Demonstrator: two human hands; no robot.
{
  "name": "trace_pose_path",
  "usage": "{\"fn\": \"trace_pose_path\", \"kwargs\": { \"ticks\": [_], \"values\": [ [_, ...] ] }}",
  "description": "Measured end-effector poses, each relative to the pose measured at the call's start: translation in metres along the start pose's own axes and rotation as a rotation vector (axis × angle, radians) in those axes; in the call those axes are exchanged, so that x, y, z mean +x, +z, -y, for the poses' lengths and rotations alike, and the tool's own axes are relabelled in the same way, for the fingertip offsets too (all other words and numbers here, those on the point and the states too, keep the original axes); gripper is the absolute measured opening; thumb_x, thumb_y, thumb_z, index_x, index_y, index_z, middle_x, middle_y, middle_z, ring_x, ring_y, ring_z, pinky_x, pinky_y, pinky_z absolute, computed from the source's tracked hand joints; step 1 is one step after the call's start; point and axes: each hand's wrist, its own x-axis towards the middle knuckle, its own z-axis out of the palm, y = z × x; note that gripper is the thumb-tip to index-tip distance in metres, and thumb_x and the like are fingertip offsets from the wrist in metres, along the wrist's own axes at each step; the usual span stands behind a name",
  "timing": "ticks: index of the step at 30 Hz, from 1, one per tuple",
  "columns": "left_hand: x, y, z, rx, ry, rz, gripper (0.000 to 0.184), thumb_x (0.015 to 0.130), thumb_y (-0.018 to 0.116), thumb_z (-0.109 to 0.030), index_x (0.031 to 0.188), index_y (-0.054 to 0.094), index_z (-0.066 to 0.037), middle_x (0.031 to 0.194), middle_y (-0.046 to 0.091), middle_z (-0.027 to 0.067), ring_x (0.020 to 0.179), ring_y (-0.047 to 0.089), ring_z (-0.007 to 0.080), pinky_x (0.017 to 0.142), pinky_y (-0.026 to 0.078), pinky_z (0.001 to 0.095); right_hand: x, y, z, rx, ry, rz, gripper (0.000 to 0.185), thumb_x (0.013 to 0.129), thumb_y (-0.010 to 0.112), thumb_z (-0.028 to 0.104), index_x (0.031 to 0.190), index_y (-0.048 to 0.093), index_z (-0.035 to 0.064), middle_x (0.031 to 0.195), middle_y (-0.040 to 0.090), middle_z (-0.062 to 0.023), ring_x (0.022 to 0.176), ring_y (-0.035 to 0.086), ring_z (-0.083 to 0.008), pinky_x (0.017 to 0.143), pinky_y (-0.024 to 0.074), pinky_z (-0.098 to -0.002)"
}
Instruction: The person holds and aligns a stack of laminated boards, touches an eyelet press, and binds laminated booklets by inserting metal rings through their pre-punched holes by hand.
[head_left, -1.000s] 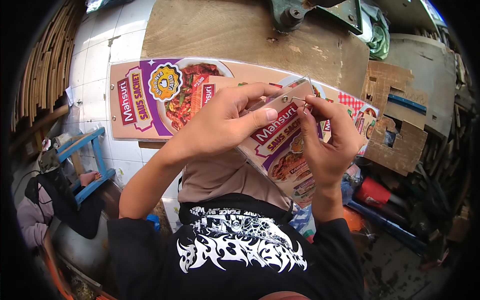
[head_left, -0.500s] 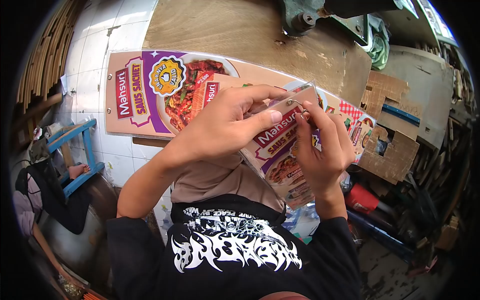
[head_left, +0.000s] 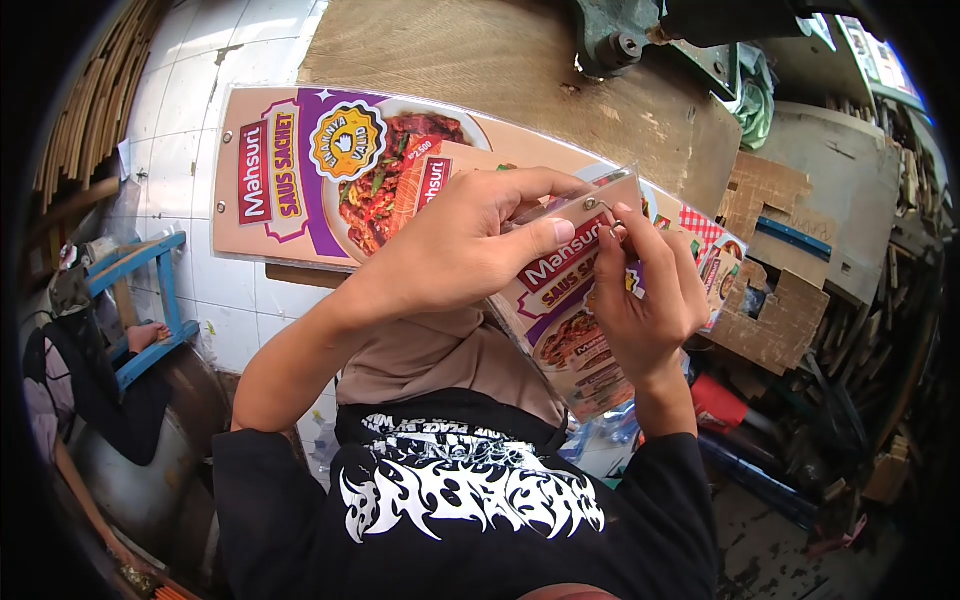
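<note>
My left hand (head_left: 480, 230) grips the top edge of a plastic-covered sauce sign (head_left: 575, 330), its thumb lying over the printed face. This sign hangs tilted in front of my lap. Near its top corner is a metal eyelet (head_left: 591, 204), with a small bent metal hook (head_left: 613, 224) at it. My right hand (head_left: 650, 290) pinches that hook between thumb and fingertips. Whether the hook passes fully through the eyelet, I cannot tell. Beneath my hands a longer matching sign (head_left: 265, 180) lies on the wooden table, with eyelets along its left end.
The wooden table (head_left: 430, 50) carries a green metal machine (head_left: 610, 50) at its far edge. Cut cardboard (head_left: 770, 320) and stacked wood strips (head_left: 900, 300) are to the right. A blue frame (head_left: 165, 285) stands at left, beside another person's foot (head_left: 148, 336).
The view has shifted slightly, so the table and long sign appear a little moved. Both hands keep their hold on the sign and hook, with hardly any visible motion.
</note>
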Motion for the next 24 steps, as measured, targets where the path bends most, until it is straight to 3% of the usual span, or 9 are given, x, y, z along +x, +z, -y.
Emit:
{"fn": "trace_pose_path", "kwargs": {
  "ticks": [17, 19, 24],
  "values": [
    [-0.0013, 0.0003, -0.0015, -0.032, 0.031, -0.003, 0.038, 0.095, 0.052, -0.007, 0.13, 0.047, 0.008, 0.115, 0.062, 0.0137, 0.104, 0.058, 0.0136, 0.089, 0.048, 0.0268, -0.0013, -0.0009, 0.0008, -0.072, -0.025, 0.044, 0.023, 0.077, 0.069, -0.007, 0.1, 0.065, -0.0046, 0.074, 0.063, -0.0112, 0.058, 0.059, -0.0161, 0.051, 0.0474, -0.0257],
    [-0.0022, -0.0004, -0.0028, 0.043, 0.026, -0.015, 0.038, 0.094, 0.052, -0.007, 0.129, 0.048, 0.008, 0.114, 0.062, 0.0141, 0.103, 0.059, 0.0133, 0.088, 0.048, 0.0263, -0.0016, 0.0009, -0.0007, -0.098, -0.095, 0.048, 0.027, 0.073, 0.07, -0.007, 0.1, 0.065, -0.0053, 0.067, 0.056, -0.0094, 0.052, 0.054, -0.0185, 0.046, 0.0451, -0.0297],
    [-0.0033, -0.0005, -0.004, 0.104, -0.003, -0.041, 0.037, 0.094, 0.053, -0.006, 0.128, 0.05, 0.007, 0.114, 0.062, 0.0135, 0.103, 0.059, 0.0135, 0.088, 0.048, 0.0261, 0.0022, -0.0005, 0.0001, -0.133, -0.18, 0.084, 0.028, 0.073, 0.069, -0.009, 0.101, 0.064, -0.0069, 0.069, 0.057, -0.0103, 0.054, 0.055, -0.0186, 0.047, 0.0458, -0.0294]
  ]
}}
